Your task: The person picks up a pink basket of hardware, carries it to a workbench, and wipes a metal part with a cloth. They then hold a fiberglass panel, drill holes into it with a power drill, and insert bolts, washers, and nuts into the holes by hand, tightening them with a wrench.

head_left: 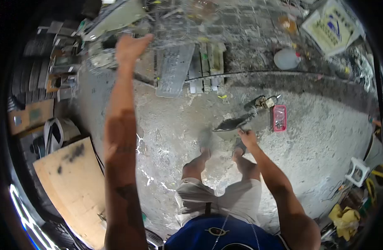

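My left hand (pixel 132 49) reaches far forward at the upper left, near a pale flat panel (pixel 116 21) that leans among clutter. Its thumb points right, but blur and the angle hide the other fingers. Low in front of my feet, my right hand (pixel 248 138) is closed on the edge of a dark, curved piece with a pale lower side (pixel 231 126). I cannot make out what kind of part that is. Just beyond it on the floor lies a power tool with a dark body (pixel 258 102), beside a pink-rimmed tray (pixel 279 118) of small parts.
Grey strips and boards (pixel 174 68) lie across a low ledge ahead. A whitish jug (pixel 286 59) and a printed box (pixel 333 27) stand at the upper right. On the left is a wooden board (pixel 72 183); a white stool (pixel 357 171) sits at the right.
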The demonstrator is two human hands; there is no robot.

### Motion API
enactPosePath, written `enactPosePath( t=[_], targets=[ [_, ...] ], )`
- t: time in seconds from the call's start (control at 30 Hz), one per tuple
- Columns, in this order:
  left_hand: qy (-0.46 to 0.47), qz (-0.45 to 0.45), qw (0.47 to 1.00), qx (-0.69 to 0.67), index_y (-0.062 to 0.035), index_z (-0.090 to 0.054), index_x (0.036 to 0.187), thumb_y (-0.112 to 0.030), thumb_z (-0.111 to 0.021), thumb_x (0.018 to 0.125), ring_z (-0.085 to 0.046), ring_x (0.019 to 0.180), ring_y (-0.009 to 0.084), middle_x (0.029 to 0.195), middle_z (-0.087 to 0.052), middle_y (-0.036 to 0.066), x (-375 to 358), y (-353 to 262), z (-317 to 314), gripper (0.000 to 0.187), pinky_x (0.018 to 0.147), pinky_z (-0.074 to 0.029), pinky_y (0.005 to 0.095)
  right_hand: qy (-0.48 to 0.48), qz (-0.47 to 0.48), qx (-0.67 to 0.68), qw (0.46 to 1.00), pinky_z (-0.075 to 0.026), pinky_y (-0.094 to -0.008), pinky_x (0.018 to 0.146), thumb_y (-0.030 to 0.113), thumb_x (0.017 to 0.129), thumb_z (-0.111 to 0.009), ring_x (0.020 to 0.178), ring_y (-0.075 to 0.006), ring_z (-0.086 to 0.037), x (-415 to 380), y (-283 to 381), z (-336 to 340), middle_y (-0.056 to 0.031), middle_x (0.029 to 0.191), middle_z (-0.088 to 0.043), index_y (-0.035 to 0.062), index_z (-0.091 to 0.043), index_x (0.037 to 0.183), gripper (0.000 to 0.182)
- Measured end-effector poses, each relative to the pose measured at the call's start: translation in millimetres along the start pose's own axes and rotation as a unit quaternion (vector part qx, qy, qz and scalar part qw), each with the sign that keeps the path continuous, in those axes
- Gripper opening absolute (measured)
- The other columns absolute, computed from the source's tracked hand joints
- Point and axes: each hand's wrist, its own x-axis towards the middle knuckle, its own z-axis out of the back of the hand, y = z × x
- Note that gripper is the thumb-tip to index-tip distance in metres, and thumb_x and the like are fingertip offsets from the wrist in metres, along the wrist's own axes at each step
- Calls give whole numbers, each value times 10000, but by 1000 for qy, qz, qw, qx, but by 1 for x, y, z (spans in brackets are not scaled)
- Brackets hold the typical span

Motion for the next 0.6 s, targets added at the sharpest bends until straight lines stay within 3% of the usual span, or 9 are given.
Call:
enactPosePath(
  t=[0.07,0.13,0.17,0.2,0.37,0.47,0.5,0.57,0.6],
  targets=[
    [-90,-37,995,-20,89,-568,1247,-665,-743,624,-616,1140,328,1240,-606,269,25,24,-15,994,971,-469,390,36,-8,30,999,-511,-447,733,509,820,-697,823,-339,-689,40,10,-9,-202,863,-702,-12,-686,954,539],
    [-87,-48,995,-27,113,-549,1260,-653,-769,595,-613,1139,305,1229,-616,255,18,29,-5,1039,971,-461,368,55,24,71,996,-511,-430,726,512,826,-699,798,-301,-686,102,-23,-42,-173,867,-703,-11,-684,998,551],
    [1,-27,999,-25,110,-545,1278,-642,-782,609,-589,1154,281,1257,-604,232,-6,14,18,1034,993,-425,348,57,65,74,993,-514,-408,720,506,833,-700,781,-269,-682,140,-41,-58,-150,873,-704,-8,-683,1019,548],
    [-90,-103,990,-22,88,-552,1287,-622,-782,624,-587,1153,282,1253,-606,228,-2,31,14,999,996,-416,335,88,62,106,989,-513,-382,718,489,838,-702,774,-234,-671,167,-44,-63,-128,891,-703,-9,-681,1029,534],
    [-159,-200,967,-5,41,-525,1332,-572,-808,619,-547,1211,273,1234,-607,220,-99,21,16,982,1025,-386,364,146,57,166,974,-488,-287,652,399,832,-741,707,-141,-611,270,-40,-56,-66,865,-689,8,-673,1033,444],
    [-148,-254,952,-83,139,-548,1192,-391,-898,595,-689,806,274,973,-658,208,-208,-29,-53,872,621,-658,362,186,82,157,967,-464,-274,621,425,834,-731,674,-125,-579,323,-41,-38,-52,821,-647,10,-662,963,440],
    [85,-293,927,-217,78,-606,1072,-165,-868,688,-671,622,161,836,-681,137,-205,-11,-67,524,549,-644,339,212,89,168,959,-454,-266,610,433,839,-724,663,-120,-568,337,-42,-32,-44,803,-629,15,-653,940,436],
    [1,-299,944,-139,17,-537,1320,-467,-863,572,-579,1136,256,1175,-631,167,-235,26,-142,949,1004,-400,376,168,105,183,963,-447,-249,559,442,847,-708,602,-102,-556,360,-48,-32,-37,725,-615,35,-665,880,410],
    [71,-378,919,-88,-10,-550,1297,-352,-891,547,-593,1051,226,1102,-644,103,-231,35,-172,892,958,-427,378,144,128,198,961,-440,-245,550,450,850,-704,599,-102,-553,372,-55,-36,-38,723,-612,32,-655,877,422]
  ],
)
